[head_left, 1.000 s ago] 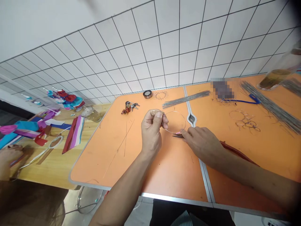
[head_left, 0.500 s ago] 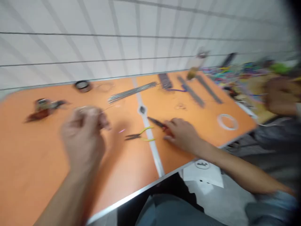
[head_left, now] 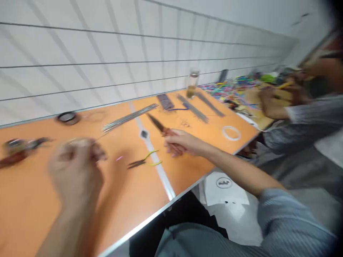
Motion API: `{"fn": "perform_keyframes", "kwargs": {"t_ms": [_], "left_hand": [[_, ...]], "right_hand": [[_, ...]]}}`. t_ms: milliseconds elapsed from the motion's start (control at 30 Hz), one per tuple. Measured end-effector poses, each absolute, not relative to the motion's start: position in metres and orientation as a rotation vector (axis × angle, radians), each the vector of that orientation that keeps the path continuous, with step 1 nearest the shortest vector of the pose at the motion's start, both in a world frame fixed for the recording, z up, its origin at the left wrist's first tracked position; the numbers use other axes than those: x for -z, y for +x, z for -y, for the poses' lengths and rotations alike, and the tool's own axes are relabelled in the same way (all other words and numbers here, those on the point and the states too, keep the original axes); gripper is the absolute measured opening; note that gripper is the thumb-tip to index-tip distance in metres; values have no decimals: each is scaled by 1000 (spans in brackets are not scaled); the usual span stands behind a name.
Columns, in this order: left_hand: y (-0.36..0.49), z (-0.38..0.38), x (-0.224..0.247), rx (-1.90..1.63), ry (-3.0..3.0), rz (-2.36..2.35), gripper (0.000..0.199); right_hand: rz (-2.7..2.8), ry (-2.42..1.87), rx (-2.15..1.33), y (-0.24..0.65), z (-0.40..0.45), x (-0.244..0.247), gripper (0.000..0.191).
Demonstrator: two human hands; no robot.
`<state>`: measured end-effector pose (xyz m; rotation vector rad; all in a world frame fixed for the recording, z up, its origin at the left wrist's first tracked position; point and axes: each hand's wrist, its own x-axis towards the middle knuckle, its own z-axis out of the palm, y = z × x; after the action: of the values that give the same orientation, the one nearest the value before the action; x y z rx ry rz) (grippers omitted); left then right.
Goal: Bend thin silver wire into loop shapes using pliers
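Note:
My left hand (head_left: 76,171) is blurred and closed above the orange table (head_left: 128,210). A thin wire (head_left: 99,137) sticks out from its fingers toward the bundle of metal rods; what else it holds is hidden. My right hand (head_left: 184,142) is wrapped round the reddish handles of dark, pointed pliers (head_left: 155,122), tips aimed up and left, raised off the table. Between my hands lie small yellow-handled pliers (head_left: 142,161), their handles spread across the white strip. A small pink piece (head_left: 119,158) lies to their left.
Toward the wall lie a rod bundle (head_left: 131,117), a black round item (head_left: 67,117), a dark phone-like block (head_left: 165,101), grey strips (head_left: 193,109) and a glass jar (head_left: 192,85). A white ring (head_left: 231,133) is at right. A co-worker's hands (head_left: 270,101) work beyond.
My right hand has lifted the red-handled pliers from the table and tipped them upward. The view has swung right, so table objects appear further left. My left hand remains closed.

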<state>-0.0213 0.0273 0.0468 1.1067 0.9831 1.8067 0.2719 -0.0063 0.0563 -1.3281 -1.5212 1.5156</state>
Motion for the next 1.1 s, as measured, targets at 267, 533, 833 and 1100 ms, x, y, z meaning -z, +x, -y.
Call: {"fn": "perform_keyframes", "kwargs": {"t_ms": [267, 533, 833, 1100], "left_hand": [[-21, -36, -52, -1775, 1127, -926, 36], [-29, -38, -51, -1806, 1138, -909, 33], [-27, -38, -48, -1856, 1091, -997, 32], [-21, -38, -45, -1836, 1095, -1001, 33]], "right_hand": [[1336, -1183, -1567, 239, -21, -48, 40], [2165, -1534, -683, 217, -42, -38, 28], [2301, -1307, 199, 211, -36, -11, 38], [2273, -1308, 385, 206, -37, -18, 37]]}}
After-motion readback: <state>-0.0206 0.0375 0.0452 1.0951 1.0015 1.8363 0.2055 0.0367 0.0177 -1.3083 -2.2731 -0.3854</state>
